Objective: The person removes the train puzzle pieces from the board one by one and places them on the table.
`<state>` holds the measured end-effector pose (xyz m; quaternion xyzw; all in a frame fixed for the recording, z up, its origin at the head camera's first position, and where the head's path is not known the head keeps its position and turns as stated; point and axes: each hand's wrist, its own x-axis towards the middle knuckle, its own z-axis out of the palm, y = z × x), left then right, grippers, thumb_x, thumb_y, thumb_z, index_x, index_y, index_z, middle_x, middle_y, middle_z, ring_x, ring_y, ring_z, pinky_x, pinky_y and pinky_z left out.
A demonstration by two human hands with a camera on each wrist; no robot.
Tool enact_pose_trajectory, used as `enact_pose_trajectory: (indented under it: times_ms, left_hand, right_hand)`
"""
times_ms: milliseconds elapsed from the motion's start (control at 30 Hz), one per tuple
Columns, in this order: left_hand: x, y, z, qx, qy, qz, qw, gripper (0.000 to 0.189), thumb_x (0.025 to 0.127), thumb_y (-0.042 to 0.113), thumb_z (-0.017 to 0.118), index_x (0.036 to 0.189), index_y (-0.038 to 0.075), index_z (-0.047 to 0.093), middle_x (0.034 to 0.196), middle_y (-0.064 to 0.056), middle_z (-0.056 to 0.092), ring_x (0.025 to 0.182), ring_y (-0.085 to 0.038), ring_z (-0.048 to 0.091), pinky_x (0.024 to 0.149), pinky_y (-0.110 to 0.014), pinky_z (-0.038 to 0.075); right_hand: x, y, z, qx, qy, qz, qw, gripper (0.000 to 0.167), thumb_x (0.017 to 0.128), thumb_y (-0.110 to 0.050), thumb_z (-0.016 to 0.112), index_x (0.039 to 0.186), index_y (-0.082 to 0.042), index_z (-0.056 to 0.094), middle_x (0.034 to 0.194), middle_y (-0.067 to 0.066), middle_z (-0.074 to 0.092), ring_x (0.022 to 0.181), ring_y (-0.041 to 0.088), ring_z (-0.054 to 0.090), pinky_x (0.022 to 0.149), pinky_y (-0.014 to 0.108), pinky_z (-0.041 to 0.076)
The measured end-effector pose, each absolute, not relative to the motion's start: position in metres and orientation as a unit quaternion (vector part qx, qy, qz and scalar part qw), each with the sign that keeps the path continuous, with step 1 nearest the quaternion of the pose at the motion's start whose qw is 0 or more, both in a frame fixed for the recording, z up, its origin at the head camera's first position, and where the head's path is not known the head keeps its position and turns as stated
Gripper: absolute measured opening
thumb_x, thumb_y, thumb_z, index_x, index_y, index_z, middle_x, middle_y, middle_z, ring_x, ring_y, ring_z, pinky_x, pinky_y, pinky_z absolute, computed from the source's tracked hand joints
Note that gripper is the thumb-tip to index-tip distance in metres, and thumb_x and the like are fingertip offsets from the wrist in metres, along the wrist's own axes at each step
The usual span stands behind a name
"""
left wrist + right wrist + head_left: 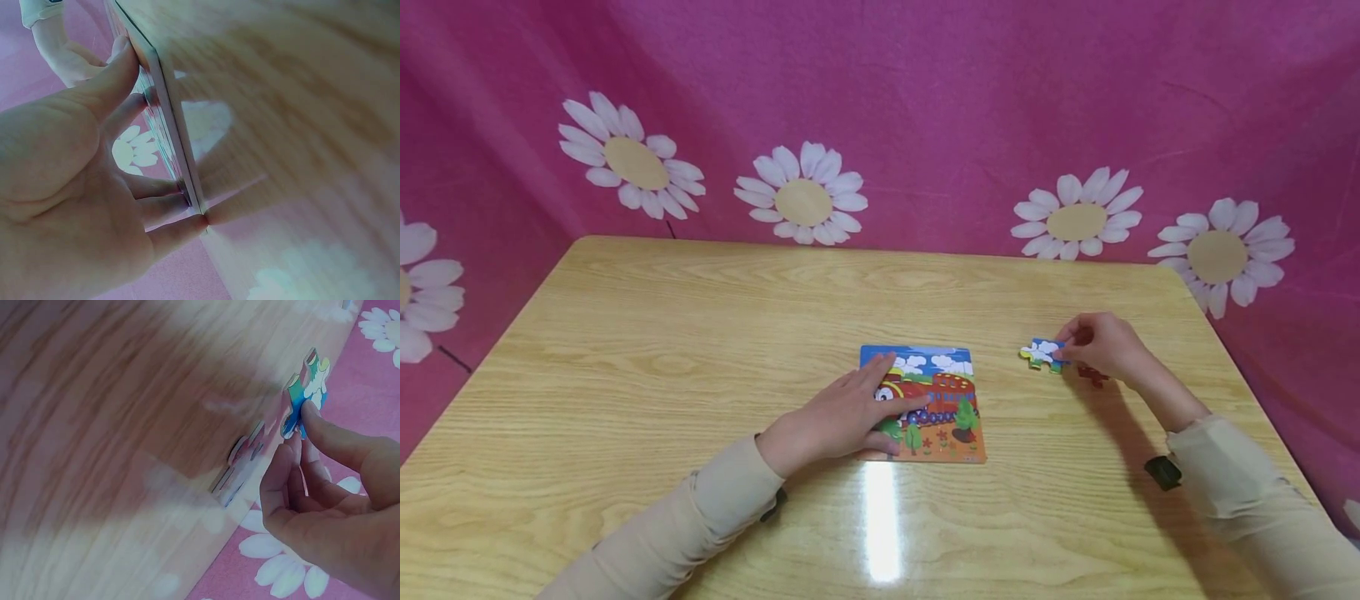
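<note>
A square jigsaw puzzle (955, 446) with a red train, trees and clouds lies on the wooden table. My left hand (842, 417) rests on its left part, fingers spread over the picture. In the left wrist view, the thumb and fingertips touch the puzzle (165, 112) along its edge. To the right, my right hand (1107, 350) pinches a jigsaw piece (1042, 352) with white cloud, blue and green between thumb and fingers. The right wrist view shows that piece (315, 390) tilted close over the table. Just below the hand lies a red jigsaw piece (1093, 376), partly in shadow.
The wooden table (700, 333) has rounded far corners. Behind it hangs a pink cloth (925, 125) with large white daisies. A bright light reflection (882, 525) shows on the tabletop in front of the puzzle.
</note>
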<state>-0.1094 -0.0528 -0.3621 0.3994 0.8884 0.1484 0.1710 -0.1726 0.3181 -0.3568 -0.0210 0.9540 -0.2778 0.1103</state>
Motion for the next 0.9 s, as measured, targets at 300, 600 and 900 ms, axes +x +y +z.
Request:
enact_pose_trajectory:
  times_ms: [300, 600, 900]
  left_hand:
    - [-0.1091, -0.0529, -0.3615, 0.401, 0.889, 0.143, 0.167, 0.066, 0.091, 0.044, 0.063, 0.151, 0.027, 0.041, 0.16, -0.026, 0.009, 0.148, -0.037, 0.005, 0.115, -0.052, 0.021]
    - [-0.1095, -0.0527, -0.3619, 0.403, 0.889, 0.142, 0.162, 0.067, 0.09, 0.044, 0.063, 0.151, 0.025, 0.042, 0.16, -0.026, 0.01, 0.148, -0.037, 0.006, 0.115, -0.051, 0.021]
    - [-0.1094, -0.0543, -0.3638, 0.416, 0.884, 0.154, 0.145, 0.067, 0.09, 0.043, 0.064, 0.15, 0.023, 0.044, 0.158, -0.028, 0.013, 0.147, -0.039, 0.009, 0.115, -0.051, 0.022]
  right_hand:
    - [-0.1739, 0.322, -0.3605, -0.035, 0.956, -0.27, 0.112, 0.023, 0.086, -0.011, 0.076, 0.097, 0.006, 0.066, 0.083, 0.011, 0.062, 0.072, 0.023, 0.051, 0.061, 0.032, 0.042]
    - [-0.173, 0.3221, -0.3638, -0.043, 0.958, -0.261, 0.107, 0.02, 0.085, -0.007, 0.075, 0.097, 0.007, 0.066, 0.077, 0.008, 0.059, 0.06, 0.018, 0.05, 0.052, 0.03, 0.042]
    - [-0.1726, 0.3215, -0.3635, -0.044, 0.959, -0.262, 0.102, 0.019, 0.087, -0.007, 0.074, 0.098, 0.006, 0.067, 0.076, 0.007, 0.06, 0.058, 0.017, 0.05, 0.051, 0.029, 0.042]
